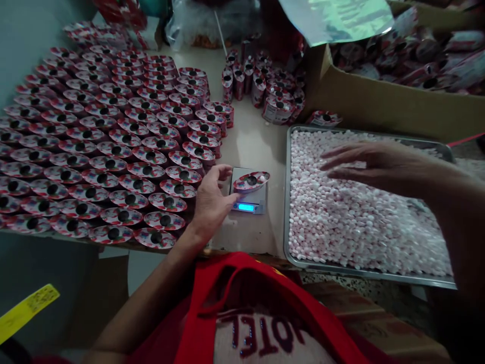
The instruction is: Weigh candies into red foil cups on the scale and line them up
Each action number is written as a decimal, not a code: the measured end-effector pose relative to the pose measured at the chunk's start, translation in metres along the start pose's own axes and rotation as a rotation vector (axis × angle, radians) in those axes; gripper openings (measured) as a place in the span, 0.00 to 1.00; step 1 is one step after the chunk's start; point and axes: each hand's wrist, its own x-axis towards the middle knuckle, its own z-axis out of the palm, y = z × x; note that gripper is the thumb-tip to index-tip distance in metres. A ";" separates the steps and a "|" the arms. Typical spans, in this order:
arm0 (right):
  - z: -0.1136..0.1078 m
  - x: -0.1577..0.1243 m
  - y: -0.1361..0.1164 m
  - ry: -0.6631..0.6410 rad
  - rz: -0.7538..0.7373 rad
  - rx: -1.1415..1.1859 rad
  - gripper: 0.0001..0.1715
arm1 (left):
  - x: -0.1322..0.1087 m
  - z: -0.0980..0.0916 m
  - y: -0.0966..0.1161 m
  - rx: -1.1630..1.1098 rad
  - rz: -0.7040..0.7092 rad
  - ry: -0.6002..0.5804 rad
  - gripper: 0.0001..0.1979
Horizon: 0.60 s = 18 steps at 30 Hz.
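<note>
A small digital scale [249, 207] with a lit blue display stands on the table. On its plate sits an oval-topped packet [246, 183] with a round dark hole and a white piece at the hole's right. Close to the scale's left side is my left hand [212, 197], thumb and fingers apart, its thumb near the scale's edge. I cannot tell if the thumb touches it. My right hand [366, 162] hovers with fingers stretched over a metal tray [287, 202] heaped with small white-pink candies [341, 222]; it holds nothing I can see.
Rows of similar packets [121, 150] fill the table's left side. More packets [278, 108] stand at the back middle. A cardboard box [364, 101] full of packets is behind the tray, a shiny sheet [337, 20] over its corner. The table's front edge is near my red apron [204, 313].
</note>
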 end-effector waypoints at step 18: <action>0.111 0.002 -0.029 0.209 0.634 1.527 0.10 | 0.031 0.047 0.028 0.255 0.643 0.058 0.17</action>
